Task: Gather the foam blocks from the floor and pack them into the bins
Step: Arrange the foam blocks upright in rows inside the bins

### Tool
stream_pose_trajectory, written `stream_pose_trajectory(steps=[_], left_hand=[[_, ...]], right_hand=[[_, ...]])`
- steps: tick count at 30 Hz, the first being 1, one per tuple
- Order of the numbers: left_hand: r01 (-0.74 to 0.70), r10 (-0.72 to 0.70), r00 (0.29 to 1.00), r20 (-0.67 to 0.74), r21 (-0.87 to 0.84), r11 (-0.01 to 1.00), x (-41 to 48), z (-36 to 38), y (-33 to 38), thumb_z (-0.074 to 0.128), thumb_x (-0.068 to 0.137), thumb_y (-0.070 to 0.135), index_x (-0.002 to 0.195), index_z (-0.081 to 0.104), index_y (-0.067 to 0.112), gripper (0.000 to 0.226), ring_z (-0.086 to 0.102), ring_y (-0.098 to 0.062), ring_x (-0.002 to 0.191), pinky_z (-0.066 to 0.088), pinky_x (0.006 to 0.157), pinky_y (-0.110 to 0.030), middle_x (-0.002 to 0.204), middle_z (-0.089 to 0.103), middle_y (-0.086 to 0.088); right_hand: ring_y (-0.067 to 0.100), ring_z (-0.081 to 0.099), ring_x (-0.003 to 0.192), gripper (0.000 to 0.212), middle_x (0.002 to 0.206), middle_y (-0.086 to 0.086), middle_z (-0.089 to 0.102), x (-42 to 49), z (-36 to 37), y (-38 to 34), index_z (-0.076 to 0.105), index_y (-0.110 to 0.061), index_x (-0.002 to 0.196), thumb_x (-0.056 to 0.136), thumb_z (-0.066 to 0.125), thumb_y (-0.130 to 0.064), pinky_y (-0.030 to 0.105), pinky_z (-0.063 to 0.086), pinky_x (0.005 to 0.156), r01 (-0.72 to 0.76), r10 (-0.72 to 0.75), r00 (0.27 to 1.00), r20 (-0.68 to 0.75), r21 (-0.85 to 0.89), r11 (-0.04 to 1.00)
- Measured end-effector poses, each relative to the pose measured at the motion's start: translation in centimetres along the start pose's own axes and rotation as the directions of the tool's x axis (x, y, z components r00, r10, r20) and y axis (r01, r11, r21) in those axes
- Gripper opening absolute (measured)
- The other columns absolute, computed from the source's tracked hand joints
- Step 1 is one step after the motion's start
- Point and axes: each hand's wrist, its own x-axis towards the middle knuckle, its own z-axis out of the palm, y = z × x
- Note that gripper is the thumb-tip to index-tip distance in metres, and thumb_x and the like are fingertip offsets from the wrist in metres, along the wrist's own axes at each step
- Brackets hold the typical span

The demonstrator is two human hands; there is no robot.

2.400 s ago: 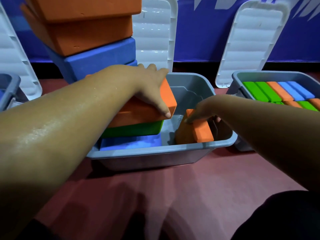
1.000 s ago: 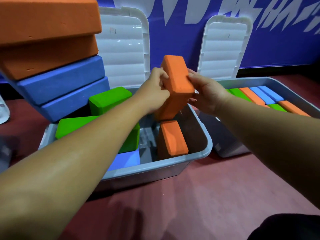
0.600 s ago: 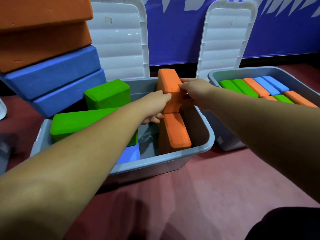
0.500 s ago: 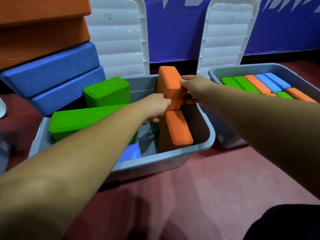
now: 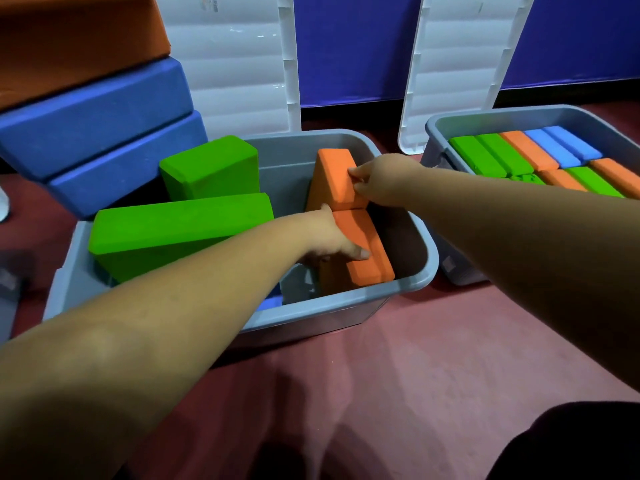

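A grey bin (image 5: 346,303) stands on the red floor in front of me. Two orange foam blocks stand on edge along its right side. My right hand (image 5: 377,180) grips the far orange block (image 5: 332,178) at its right edge. My left hand (image 5: 332,242) holds the near orange block (image 5: 369,254), thumb on top and fingers down its left side. Two green blocks (image 5: 180,223) (image 5: 211,168) lie tilted in the bin's left half. A blue block (image 5: 273,301) shows at the bottom, mostly hidden by my left arm.
Blue blocks (image 5: 97,112) topped by orange ones (image 5: 69,39) are stacked at the left, leaning over the bin. A second grey bin (image 5: 519,114) on the right holds several packed blocks. Two white lids (image 5: 235,64) (image 5: 460,64) lean on the blue wall.
The orange block held up over the bin with both hands has come down into it, behind the other orange block. My left hand has shifted to the near orange block.
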Motion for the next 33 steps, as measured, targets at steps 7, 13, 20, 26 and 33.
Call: stream_pose_trajectory(steps=[7,13,20,26,33], left_hand=[[-0.03,0.032,0.999,-0.039,0.068,0.997,0.0,-0.3,-0.6,0.094,0.071,0.049,0.156,-0.035,0.027,0.156,0.073,-0.029,0.103,0.059,0.097,-0.047,0.125,0.07,-0.017],[-0.084,0.137,0.985,-0.104,0.403,0.911,-1.5,-0.7,0.6,0.081,0.079,0.065,0.166,-0.002,0.008,0.133,0.063,-0.032,0.12,0.052,0.101,-0.04,0.142,0.061,-0.014],[-0.272,0.404,0.908,-0.109,0.579,0.768,-6.6,-5.0,1.8,0.074,0.094,0.035,0.126,0.068,0.015,0.038,0.075,-0.021,0.09,0.06,0.08,-0.034,0.105,0.077,-0.005],[-0.204,0.519,0.83,-0.204,0.755,0.624,-11.5,-10.7,-2.4,0.072,0.089,0.029,0.118,0.067,0.019,0.031,0.064,-0.026,0.107,0.049,0.089,-0.035,0.113,0.071,-0.003],[0.05,0.236,0.946,-0.221,0.821,0.569,-15.4,-14.6,-12.1,0.061,0.053,0.099,0.16,0.023,0.023,0.136,0.04,-0.038,0.141,0.039,0.117,-0.051,0.159,0.032,-0.01]], right_hand=[[0.035,0.052,0.131,0.058,0.153,0.009,0.045,2.2,0.8,-1.4,0.011,-0.05,0.16,0.108,0.035,-0.051,0.051,0.049,0.103,-0.025,0.052,0.99,0.133,-0.191,0.981],[0.032,0.058,0.122,0.056,0.143,0.009,0.052,2.3,0.8,-1.5,0.014,-0.051,0.159,0.106,0.033,-0.055,0.051,0.051,0.101,-0.031,0.054,0.99,0.131,-0.17,0.985],[0.028,0.066,0.101,0.033,0.11,0.006,0.071,1.3,-0.4,-2.6,0.073,-0.022,0.117,0.093,0.056,-0.035,0.041,0.056,0.091,-0.086,0.087,0.996,-0.012,0.045,0.995],[0.031,0.064,0.085,0.03,0.093,0.012,0.067,0.8,-2.2,-6.4,0.071,-0.003,0.103,0.095,0.053,-0.025,0.033,0.052,0.073,-0.138,0.142,0.99,-0.002,0.218,0.966],[0.025,0.069,0.076,0.047,0.109,0.014,0.071,-0.8,-3.0,-12.5,0.063,-0.004,0.119,0.108,0.043,-0.045,0.036,0.06,0.066,-0.295,0.081,0.91,0.408,0.494,0.818]])
